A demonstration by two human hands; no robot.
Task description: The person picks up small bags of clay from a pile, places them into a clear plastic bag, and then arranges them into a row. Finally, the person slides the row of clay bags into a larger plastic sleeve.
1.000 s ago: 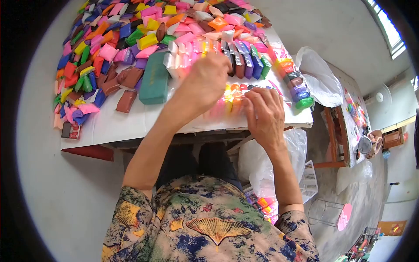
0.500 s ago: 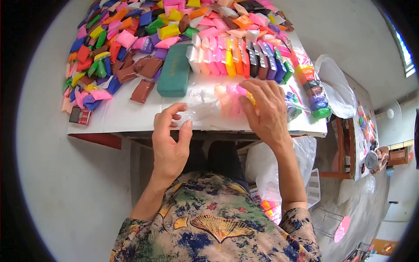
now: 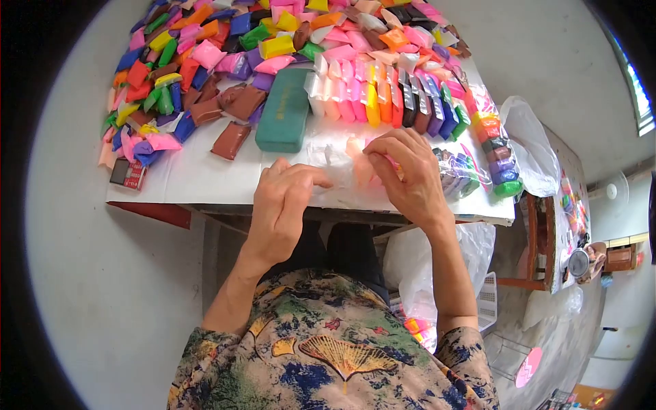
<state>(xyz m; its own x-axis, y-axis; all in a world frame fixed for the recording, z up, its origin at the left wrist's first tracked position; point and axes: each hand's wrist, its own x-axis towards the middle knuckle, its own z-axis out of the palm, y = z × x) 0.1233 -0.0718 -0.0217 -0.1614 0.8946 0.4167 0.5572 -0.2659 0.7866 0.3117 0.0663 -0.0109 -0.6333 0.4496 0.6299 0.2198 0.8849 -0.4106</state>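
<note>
A clear plastic bag [image 3: 333, 158] lies at the front of the white table, with pale peach and pink packets [image 3: 359, 164] inside its right part. My left hand [image 3: 280, 208] is at the bag's loose left end, fingers drawn together on the film; the thumb tip is hardly visible. Curled over the filled part, my right hand [image 3: 408, 174] grips the bag and hides some packets. More wrapped packets in dark and green colours [image 3: 456, 172] lie just right of that hand. Behind the bag stands a row of coloured packets [image 3: 372, 102], beside a green case [image 3: 283, 113].
A heap of loose coloured packets [image 3: 205, 55] covers the back and left of the table [image 3: 225, 181]. A red and dark phone-like object [image 3: 128, 175] sits at the left corner. At right lie a filled pack [image 3: 502, 164] and clear plastic [image 3: 529, 147].
My left hand has moved right and closed from an open pose onto the bag's end. The bag's left end is now bunched up. My right hand stays over the filled part.
</note>
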